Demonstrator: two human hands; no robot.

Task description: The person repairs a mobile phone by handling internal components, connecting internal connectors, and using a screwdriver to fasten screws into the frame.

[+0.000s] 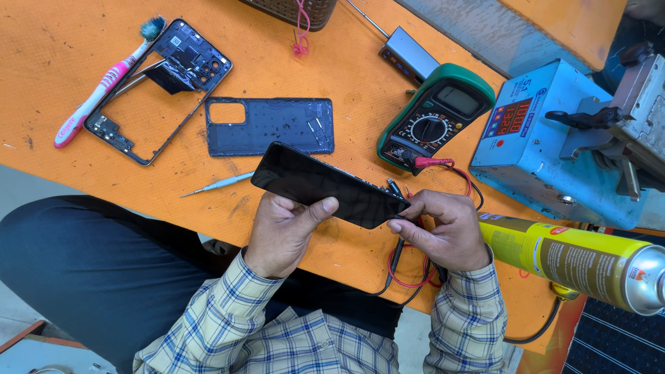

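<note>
Above the orange counter [332, 90], the flat black phone screen panel [325, 183] lies with its long axis between both hands, left hand [282, 232] fingers pinching its lower edge, right hand [447, 232] fingers pinching its right end beside the black and red probe wires [402, 266].

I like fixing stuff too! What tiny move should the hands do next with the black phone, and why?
Probably steady the phone and bring the probe tips onto its right end. The left hand already grips it, the right hand pinches that end beside the tips, and the multimeter lies close.
</note>
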